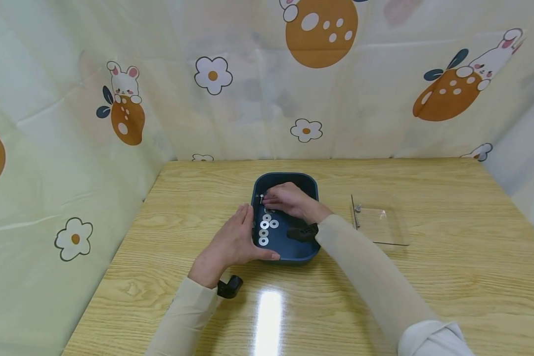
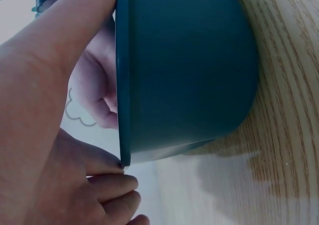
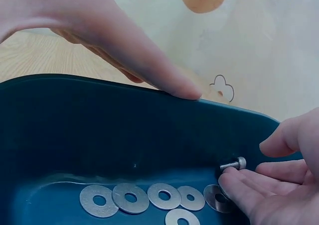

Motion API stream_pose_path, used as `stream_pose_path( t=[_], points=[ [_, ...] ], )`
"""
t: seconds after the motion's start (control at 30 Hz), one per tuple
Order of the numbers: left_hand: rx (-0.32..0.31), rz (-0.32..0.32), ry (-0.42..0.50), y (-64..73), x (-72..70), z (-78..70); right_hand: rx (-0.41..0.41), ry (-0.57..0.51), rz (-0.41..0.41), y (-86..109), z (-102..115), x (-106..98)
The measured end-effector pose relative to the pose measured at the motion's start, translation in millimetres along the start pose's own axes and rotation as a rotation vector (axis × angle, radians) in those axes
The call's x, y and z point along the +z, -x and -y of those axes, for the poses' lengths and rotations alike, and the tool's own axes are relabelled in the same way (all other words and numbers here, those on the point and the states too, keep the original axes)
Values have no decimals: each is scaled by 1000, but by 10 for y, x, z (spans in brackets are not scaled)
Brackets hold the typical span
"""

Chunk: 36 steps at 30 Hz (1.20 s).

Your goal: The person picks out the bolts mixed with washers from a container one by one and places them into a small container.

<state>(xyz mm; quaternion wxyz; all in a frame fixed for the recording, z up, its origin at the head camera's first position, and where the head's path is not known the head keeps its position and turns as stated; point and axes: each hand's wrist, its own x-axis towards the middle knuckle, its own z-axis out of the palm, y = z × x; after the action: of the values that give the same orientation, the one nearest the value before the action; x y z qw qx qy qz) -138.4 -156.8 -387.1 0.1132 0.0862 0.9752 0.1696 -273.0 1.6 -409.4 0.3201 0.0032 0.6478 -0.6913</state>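
Note:
A dark blue bin [image 1: 293,256] stands on the table with several flat metal washers [image 3: 130,199] along its left side. My left hand [image 1: 233,242] rests on the bin's near left corner, fingers along the left rim and thumb on the near rim. Inside the bin, my right hand [image 1: 289,200] reaches toward the left wall. Its fingertips are at a small metal bolt [image 3: 233,164] in the right wrist view, the thumb spread apart from the fingers. One washer [image 3: 218,199] lies partly behind those fingers.
To the right of the bin lies a clear plastic piece [image 1: 382,225] with dark edges, and small metal hardware [image 1: 357,209] sits at its left side. A patterned curtain [image 1: 249,109] hangs behind the wooden table [image 1: 449,277].

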Motion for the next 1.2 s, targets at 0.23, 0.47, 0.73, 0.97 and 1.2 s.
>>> stream_pose_path(
  t=[0.23, 0.47, 0.73, 0.97, 1.2],
  points=[
    [11, -4, 5, 3, -8, 14, 15, -16, -17, -17, -17, 11],
    [16, -6, 7, -3, -4, 18, 29, -25, -3, -30, -43, 55],
    [18, -11, 9, 12, -8, 8, 32, -21, -5, -21, -61, 82],
    [24, -11, -1, 19, -11, 4, 40, 10, -15, -24, -77, 127],
    [10, -2, 1, 10, -1, 16, 40, 24, 0, -15, -84, 129]
  ],
)
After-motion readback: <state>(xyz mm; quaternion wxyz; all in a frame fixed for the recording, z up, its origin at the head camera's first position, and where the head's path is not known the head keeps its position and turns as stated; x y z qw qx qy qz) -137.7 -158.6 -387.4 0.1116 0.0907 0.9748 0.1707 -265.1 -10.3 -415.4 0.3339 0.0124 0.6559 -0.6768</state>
